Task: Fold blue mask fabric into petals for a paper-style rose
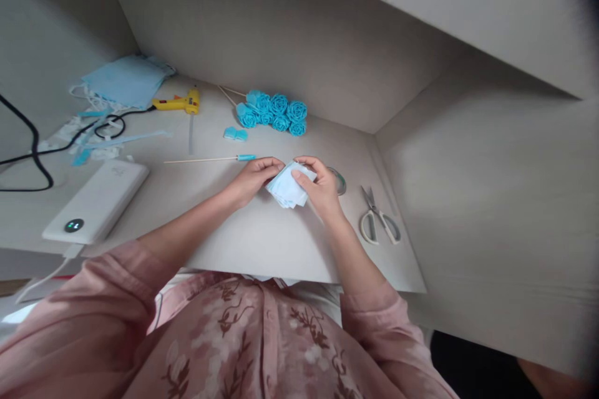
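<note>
Near the middle of the frame, a stack of pale blue and white pieces (pixel 287 188) was fanned slightly above the table (pixel 262 249), gripped by the right hand (pixel 326 190) with the thumb pressed flat across its top. The left hand (pixel 253 182) was at the stack's upper-left edge, its fingers curled and thumb close to the forefinger; whether they pinched a piece could not be told. Just behind the right hand a round, ring-like object (pixel 340 181) showed in part. Left of center, a thin stick (pixel 201 161) lay with a blue piece (pixel 246 158) at its end, and above it sat a folded blue piece (pixel 235 134). In the upper middle, blue rosettes (pixel 279 113) were clustered together. A yellow glue gun (pixel 178 103) lay at upper left, near a pile of masks (pixel 124 81) and some scraps (pixel 110 144). A white power bank (pixel 100 196) rested at the left, while open scissors (pixel 371 202) lay at the right.
</note>
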The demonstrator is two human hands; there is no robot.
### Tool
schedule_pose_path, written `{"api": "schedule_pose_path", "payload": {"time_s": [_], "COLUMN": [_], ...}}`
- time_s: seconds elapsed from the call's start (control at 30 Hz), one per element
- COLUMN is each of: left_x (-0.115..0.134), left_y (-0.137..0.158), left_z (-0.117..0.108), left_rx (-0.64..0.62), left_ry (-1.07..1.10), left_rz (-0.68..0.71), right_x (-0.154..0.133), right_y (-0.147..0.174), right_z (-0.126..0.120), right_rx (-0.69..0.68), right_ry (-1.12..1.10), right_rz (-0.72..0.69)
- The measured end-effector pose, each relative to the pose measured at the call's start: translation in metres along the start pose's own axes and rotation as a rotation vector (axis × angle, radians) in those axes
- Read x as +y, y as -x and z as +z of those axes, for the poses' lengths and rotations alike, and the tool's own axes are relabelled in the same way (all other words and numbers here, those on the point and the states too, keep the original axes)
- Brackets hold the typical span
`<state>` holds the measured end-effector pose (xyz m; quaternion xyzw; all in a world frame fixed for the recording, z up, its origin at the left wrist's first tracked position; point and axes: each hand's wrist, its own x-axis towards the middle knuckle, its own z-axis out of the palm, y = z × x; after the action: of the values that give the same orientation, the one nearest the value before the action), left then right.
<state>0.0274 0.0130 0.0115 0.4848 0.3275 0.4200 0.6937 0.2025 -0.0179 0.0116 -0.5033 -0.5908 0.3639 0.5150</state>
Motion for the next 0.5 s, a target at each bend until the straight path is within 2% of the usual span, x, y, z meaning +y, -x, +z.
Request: {"api": "schedule_pose_path", "payload": {"time_s": [0.1, 0.37, 0.5], "left_x": [0.0003, 0.0, -0.006], "left_y": [0.0012, 0.0013, -0.0018], "left_z": [0.001, 0.0033, 0.001], "left_rx": [-0.017, -0.055, 0.008], "left_ry": [0.034, -0.069, -0.118], "left_rz": [0.004, 0.085, 0.148], "right_x": [-0.0015, -0.0047, -0.0027], "right_y": [0.0007, 0.0012, 0.0019], "right_z": [0.0, 0.0035, 0.0056], "right_rx": [0.018, 0.067, 0.038], "right_ry": [0.014, 0.112, 0.09], "right_rz": [0.009, -0.024, -0.031]}}
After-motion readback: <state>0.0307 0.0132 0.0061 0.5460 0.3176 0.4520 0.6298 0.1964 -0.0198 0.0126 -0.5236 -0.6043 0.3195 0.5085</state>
